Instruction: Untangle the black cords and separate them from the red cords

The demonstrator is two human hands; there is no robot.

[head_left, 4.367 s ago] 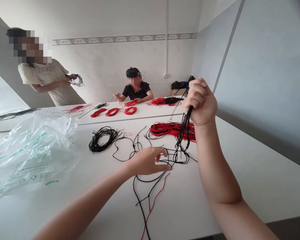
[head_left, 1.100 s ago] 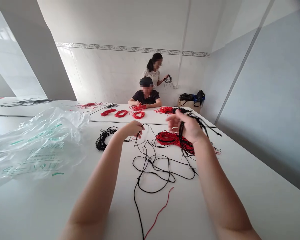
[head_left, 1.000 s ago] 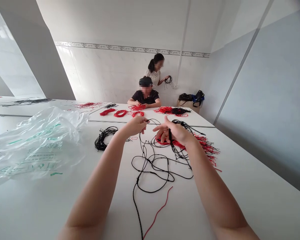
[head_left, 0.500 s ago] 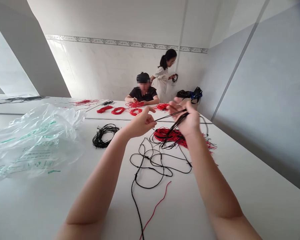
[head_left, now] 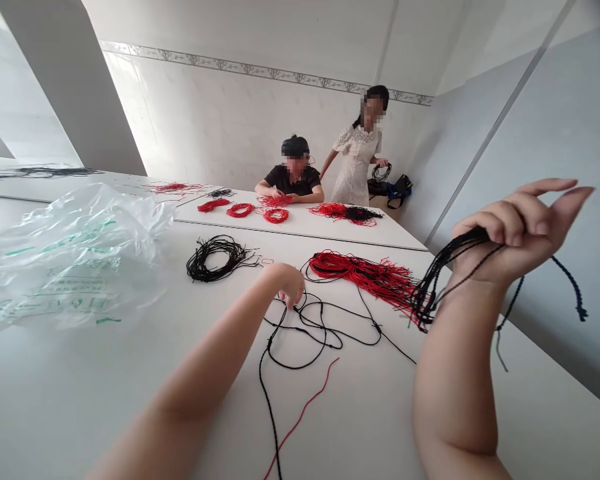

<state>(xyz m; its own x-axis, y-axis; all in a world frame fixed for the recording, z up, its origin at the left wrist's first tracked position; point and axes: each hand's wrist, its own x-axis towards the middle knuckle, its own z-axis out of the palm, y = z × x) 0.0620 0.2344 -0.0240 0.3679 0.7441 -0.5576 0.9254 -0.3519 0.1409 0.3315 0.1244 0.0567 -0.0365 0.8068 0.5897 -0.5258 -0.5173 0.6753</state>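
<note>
My right hand (head_left: 513, 230) is raised at the right, fingers curled round a bunch of thin black cords (head_left: 437, 273), with thumb and forefinger stretched out beyond it. Cord ends hang down on both sides of the wrist. My left hand (head_left: 292, 285) reaches down to the table, its fingertips pinched together at a loose tangle of black cord (head_left: 307, 327); the exact grip is partly hidden. Just beyond lies a bundle of red and black cords (head_left: 365, 273). A single red cord (head_left: 307, 403) crosses the tangle's long tail near the front.
A coiled black cord bundle (head_left: 215, 259) lies left of my left hand. A crumpled clear plastic bag (head_left: 75, 260) covers the table's left side. Across the table a seated person (head_left: 293, 177) handles red cords; another person (head_left: 357, 160) stands holding a black coil. Red coils (head_left: 240, 210) lie there.
My right hand has swung right and up with the black cords. My left hand has come away from them and dropped to the tangle. The standing person has turned and shifted right.
</note>
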